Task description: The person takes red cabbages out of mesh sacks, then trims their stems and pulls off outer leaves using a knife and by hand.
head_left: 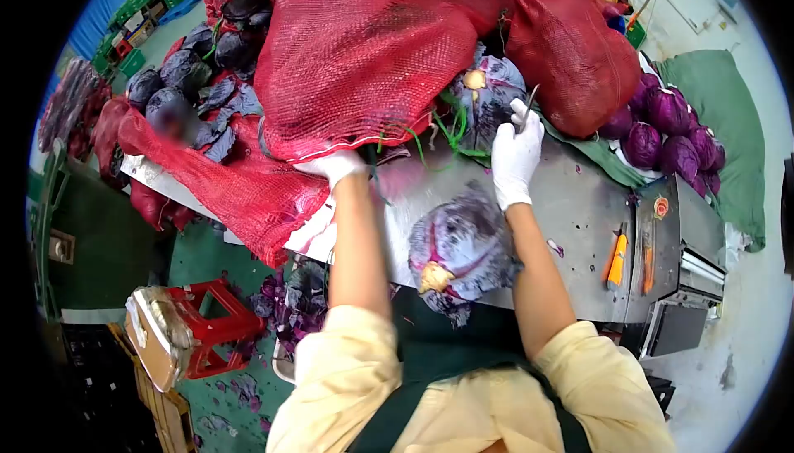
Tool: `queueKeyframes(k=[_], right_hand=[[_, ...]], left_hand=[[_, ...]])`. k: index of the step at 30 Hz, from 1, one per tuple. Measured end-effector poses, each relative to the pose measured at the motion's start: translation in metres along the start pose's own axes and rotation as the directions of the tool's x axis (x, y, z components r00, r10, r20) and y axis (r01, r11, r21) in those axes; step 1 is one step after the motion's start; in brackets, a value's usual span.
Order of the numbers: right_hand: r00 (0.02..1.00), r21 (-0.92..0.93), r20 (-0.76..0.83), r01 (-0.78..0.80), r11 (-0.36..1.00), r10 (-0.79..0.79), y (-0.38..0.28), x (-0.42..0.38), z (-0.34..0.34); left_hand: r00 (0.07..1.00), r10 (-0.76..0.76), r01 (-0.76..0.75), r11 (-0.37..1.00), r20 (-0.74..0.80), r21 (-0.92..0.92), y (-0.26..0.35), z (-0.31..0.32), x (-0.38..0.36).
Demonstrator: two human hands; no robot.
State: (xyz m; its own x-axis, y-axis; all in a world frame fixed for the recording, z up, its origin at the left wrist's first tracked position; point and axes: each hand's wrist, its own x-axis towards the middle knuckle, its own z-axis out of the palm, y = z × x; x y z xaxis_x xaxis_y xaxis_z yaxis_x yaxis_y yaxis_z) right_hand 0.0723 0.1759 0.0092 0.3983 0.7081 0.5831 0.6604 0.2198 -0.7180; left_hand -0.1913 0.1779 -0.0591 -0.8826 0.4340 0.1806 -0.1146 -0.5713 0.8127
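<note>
My left hand [337, 165], in a white glove, is at the lower hem of a large red mesh sack [364, 56]; its fingers are hidden under the mesh. My right hand [517, 151], also gloved, is closed round a small knife [530, 103] whose blade points up. Just left of that hand, a red cabbage [490, 93] with a pale cut stem shows at the sack's mouth, beside green string [452, 126]. Between my forearms, another cabbage [463, 242] lies on the metal table [571, 197], its stem end toward me.
More red sacks [571, 48] stand at the back right. Trimmed purple cabbages [666, 135] lie on green cloth at right. Orange-handled knives [617, 259] rest on the table. Dark cabbages [186, 73] are at left. A red stool [215, 321] stands on the floor, among leaves.
</note>
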Motion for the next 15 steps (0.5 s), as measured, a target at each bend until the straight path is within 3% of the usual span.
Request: queueKeyframes(k=[2, 3, 4, 5, 6, 7, 9, 11, 12, 13, 14, 15], right_hand=[[0.999, -0.006, 0.025, -0.03, 1.0, 0.03, -0.009, -0.004, 0.002], [0.998, 0.006, 0.033, -0.051, 0.999, 0.051, -0.009, -0.007, 0.003], [0.997, 0.018, 0.025, -0.067, 0.998, 0.067, -0.006, -0.008, 0.002], [0.998, 0.058, 0.061, -0.03, 0.998, 0.027, -0.001, -0.008, 0.0], [0.995, 0.091, 0.099, 0.006, 0.996, -0.016, 0.003, -0.008, -0.007], [0.991, 0.122, 0.135, -0.012, 0.992, -0.004, 0.008, -0.006, -0.015], [0.974, 0.248, 0.228, -0.05, 0.968, -0.008, 0.015, -0.007, -0.05], [0.816, 0.344, 0.499, -0.494, 0.799, 0.29, 0.006, -0.011, -0.103], [0.796, 0.338, 0.533, -0.51, 0.791, 0.286, 0.006, -0.017, -0.125], [0.781, 0.338, 0.56, -0.521, 0.784, 0.277, 0.006, -0.021, -0.145], [0.772, 0.302, 0.565, -0.523, 0.797, 0.292, 0.003, -0.03, -0.163], [0.763, 0.266, 0.569, -0.525, 0.809, 0.308, 0.0, -0.04, -0.18]], left_hand=[[0.991, -0.13, 0.128, 0.988, 0.016, 0.091, 0.069, -0.04, -0.061], [0.979, -0.147, 0.157, 0.986, 0.143, -0.062, 0.096, -0.065, -0.106], [0.952, -0.172, 0.102, 0.958, 0.252, 0.267, 0.138, -0.072, -0.147], [0.845, -0.218, 0.007, 0.918, 0.489, 0.397, 0.143, -0.093, -0.167], [0.678, -0.25, -0.142, 0.878, 0.691, 0.457, 0.156, -0.103, -0.185], [0.671, -0.302, 0.033, 0.924, 0.677, 0.38, 0.152, -0.099, -0.203], [0.689, -0.43, 0.167, 0.878, 0.584, 0.449, 0.137, -0.082, -0.202], [0.683, -0.328, 0.072, 0.919, 0.653, 0.387, 0.138, -0.049, -0.193], [0.641, -0.196, -0.205, 0.888, 0.742, 0.412, 0.139, -0.035, -0.185], [0.541, -0.137, -0.479, 0.761, 0.83, 0.438, 0.146, -0.026, -0.178], [0.542, -0.273, -0.208, 0.873, 0.795, 0.442, 0.143, -0.019, -0.176], [0.498, -0.407, 0.081, 0.901, 0.765, 0.426, 0.139, -0.014, -0.176]])
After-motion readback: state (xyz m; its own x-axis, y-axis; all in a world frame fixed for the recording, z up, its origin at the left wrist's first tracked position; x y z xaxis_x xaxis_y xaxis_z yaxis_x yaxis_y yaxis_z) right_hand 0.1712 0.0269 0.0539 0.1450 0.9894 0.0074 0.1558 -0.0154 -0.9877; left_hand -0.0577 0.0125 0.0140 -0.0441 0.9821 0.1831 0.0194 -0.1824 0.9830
